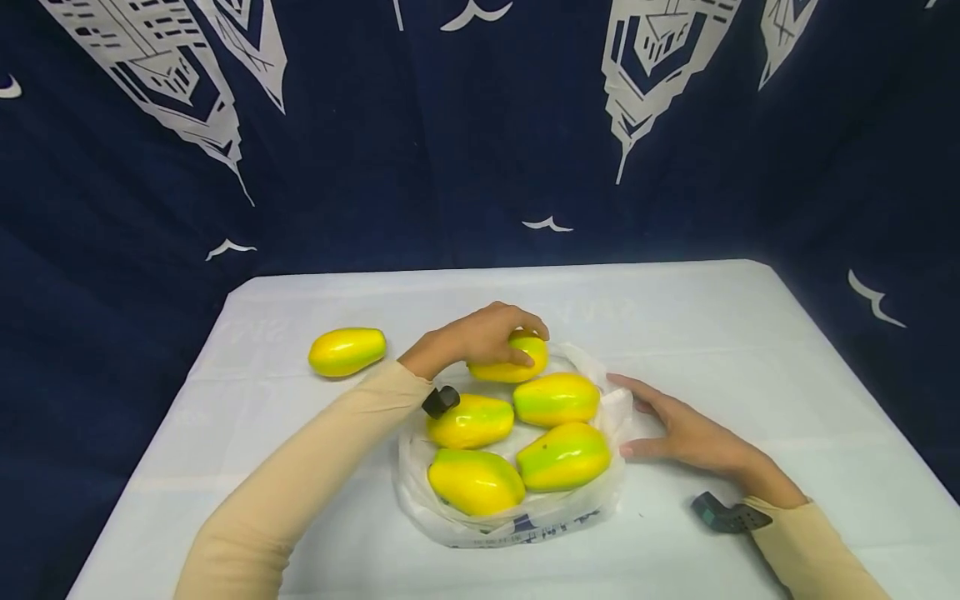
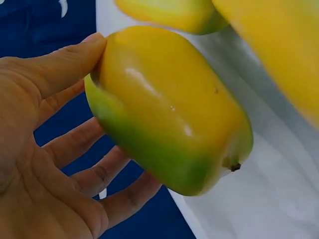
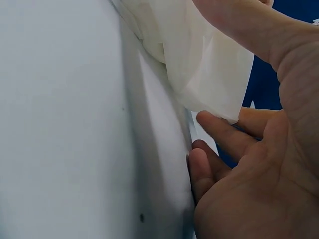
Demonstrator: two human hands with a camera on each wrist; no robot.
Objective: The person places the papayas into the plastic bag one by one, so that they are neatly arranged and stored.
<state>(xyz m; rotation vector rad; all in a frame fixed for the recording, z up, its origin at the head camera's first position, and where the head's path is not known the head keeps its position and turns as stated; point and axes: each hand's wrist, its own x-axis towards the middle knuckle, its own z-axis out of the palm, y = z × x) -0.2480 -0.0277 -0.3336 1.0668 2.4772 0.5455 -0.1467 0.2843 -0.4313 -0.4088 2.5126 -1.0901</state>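
Observation:
My left hand (image 1: 491,337) grips a yellow-green papaya (image 2: 169,109) at one end, thumb on one side and fingers spread along the other. The papaya is at the far side of a white plastic bag (image 1: 525,533) whose mouth is spread wide. Several more papayas (image 1: 566,457) lie inside the bag, close together. At the bag's right side is my right hand (image 1: 693,437), thumb and fingers apart, with fingertips right at the plastic. In the right wrist view a pale fold of the bag (image 3: 214,74) hangs between thumb and fingers.
Another papaya (image 1: 347,352) lies on the white-covered table (image 1: 750,333), left of the bag and beyond my left forearm. Dark blue cloth (image 1: 420,150) with white building and bird prints hangs behind the table. Blue printing marks the bag's near side.

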